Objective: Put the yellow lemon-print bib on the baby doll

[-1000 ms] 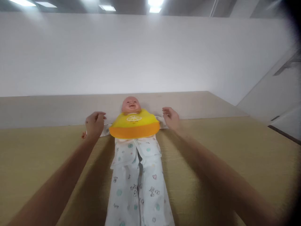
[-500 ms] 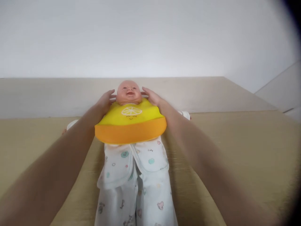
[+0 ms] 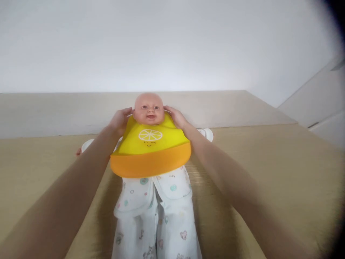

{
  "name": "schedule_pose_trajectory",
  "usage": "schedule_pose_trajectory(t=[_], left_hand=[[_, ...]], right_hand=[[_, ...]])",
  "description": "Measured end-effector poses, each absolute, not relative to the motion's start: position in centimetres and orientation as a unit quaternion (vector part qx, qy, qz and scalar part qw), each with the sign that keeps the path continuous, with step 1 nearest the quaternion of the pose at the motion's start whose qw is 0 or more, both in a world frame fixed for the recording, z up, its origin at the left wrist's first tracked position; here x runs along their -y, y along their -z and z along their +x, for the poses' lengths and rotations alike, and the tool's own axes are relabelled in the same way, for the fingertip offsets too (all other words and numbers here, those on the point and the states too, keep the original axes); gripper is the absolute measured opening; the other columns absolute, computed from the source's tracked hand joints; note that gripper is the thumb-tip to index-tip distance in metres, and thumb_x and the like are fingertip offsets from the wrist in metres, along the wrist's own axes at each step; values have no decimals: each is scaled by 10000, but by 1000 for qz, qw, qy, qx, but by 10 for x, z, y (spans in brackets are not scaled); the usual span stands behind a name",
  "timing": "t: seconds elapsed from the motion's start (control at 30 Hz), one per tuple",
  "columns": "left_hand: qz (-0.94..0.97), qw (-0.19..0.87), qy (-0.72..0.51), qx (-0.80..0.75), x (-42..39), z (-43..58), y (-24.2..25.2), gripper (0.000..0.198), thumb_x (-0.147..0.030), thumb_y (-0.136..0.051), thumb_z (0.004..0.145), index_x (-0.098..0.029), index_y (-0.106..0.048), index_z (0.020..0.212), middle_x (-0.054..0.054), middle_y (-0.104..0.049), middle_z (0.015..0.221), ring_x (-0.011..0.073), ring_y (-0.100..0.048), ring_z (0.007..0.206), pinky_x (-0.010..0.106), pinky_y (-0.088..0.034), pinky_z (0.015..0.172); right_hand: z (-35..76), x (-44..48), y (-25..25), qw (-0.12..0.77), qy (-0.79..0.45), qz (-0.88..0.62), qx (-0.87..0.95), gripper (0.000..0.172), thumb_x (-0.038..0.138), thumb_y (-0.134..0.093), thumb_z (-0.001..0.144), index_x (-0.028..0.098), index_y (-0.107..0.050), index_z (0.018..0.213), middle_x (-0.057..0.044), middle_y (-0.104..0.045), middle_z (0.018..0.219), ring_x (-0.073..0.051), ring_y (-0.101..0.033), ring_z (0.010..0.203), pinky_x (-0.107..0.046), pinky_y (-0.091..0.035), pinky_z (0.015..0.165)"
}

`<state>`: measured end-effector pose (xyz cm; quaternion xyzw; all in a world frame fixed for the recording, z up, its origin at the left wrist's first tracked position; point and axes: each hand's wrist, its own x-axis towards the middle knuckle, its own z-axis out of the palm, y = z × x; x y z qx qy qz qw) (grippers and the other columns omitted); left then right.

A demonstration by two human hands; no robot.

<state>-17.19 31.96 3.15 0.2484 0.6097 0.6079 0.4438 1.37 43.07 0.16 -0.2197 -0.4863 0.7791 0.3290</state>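
A baby doll [image 3: 148,102] in white printed clothes [image 3: 175,212] lies with its head toward the far side, the head tipped up. Over its chest lies a yellow bib [image 3: 129,140] with an orange catch pocket [image 3: 151,163] and a citrus-slice print. My left hand [image 3: 120,119] is at the left side of the doll's neck, curled at the bib's neck edge. My right hand [image 3: 176,117] holds the same edge on the other side. The fingertips of both hands disappear behind the neck, so the bib's straps are hidden there.
Beneath the doll is a light wooden surface [image 3: 269,162], with a pale upright panel [image 3: 54,113] along its back. A white wall [image 3: 161,43] rises behind. The doll's white sleeves [image 3: 207,134] stick out past both my forearms.
The doll's head and upper body have tipped up toward me, and the bib's pocket sits lower in view. My hands have stayed at the neck, with fingers further behind it. The camera has shifted slightly.
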Motion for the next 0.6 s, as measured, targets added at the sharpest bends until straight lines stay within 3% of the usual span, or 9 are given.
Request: schedule_pose_trajectory(t=[0.13,0.27,0.4,0.5,0.6], left_hand=[[241,538,-579,-564,-310,-151,-34,402,-348,-581,775,-98,-678,1074,126,-748,834,335,-710,777,444,-597,705],[309,477,-652,-501,-247,-116,-38,473,-213,-676,705,-186,-647,1176,60,-765,926,238,-716,739,304,-590,638],[300,512,-639,-490,-172,-85,-35,553,-201,-667,686,-203,-613,1236,61,-763,868,243,-714,683,323,-581,584],[272,521,-616,-525,-136,-67,-29,666,-109,-646,592,-212,-583,1247,37,-752,773,233,-695,605,308,-547,525],[253,519,-625,-526,-116,-51,-21,688,-108,-719,551,-202,-564,1214,21,-742,751,220,-686,586,304,-539,538]], right_hand=[[27,-425,2,404,-738,-186,507,174,319,-634,747,227,-705,876,1,-724,1072,-231,-581,1190,-393,-424,1066],[64,-360,-5,439,-726,-181,498,207,343,-687,674,226,-724,840,-11,-725,1072,-244,-582,1168,-383,-415,1063],[106,-288,-7,423,-729,-188,504,239,347,-680,671,232,-741,871,-14,-724,1082,-249,-595,1117,-370,-431,1025],[130,-256,-2,414,-726,-215,505,232,320,-678,661,239,-742,869,-14,-723,1064,-242,-611,1058,-352,-453,971],[144,-237,2,411,-716,-251,506,177,297,-663,661,252,-728,819,-7,-722,1002,-228,-624,991,-337,-469,918]])
